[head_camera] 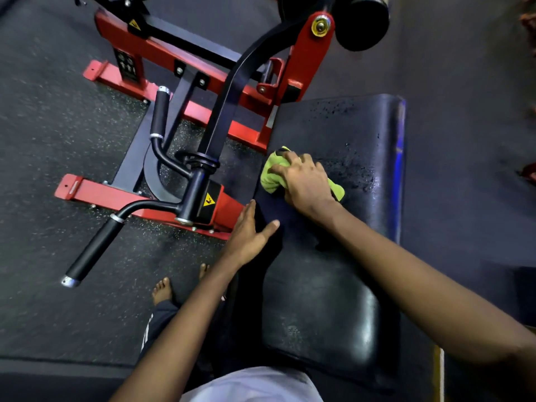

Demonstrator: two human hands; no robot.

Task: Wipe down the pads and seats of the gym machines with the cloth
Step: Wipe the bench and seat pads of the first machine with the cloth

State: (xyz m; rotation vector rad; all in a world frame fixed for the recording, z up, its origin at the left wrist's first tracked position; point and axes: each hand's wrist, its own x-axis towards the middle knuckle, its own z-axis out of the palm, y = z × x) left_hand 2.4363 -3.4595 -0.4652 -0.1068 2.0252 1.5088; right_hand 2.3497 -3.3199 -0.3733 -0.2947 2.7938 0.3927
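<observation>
A long black padded bench [333, 300] runs from the bottom centre up to the right, with wet specks on its far half. My right hand [304, 184] grips a bunched lime-green cloth [274, 172] and presses it onto the pad near its left edge. My left hand [249, 233] lies flat with straight fingers on the pad's left edge, just below the cloth.
A red and black machine frame [162, 68] stands on the speckled rubber floor to the left, with two black handles [92, 250] sticking out toward me. A black roller pad [362, 21] sits at the top. My bare foot [162, 288] is beside the bench.
</observation>
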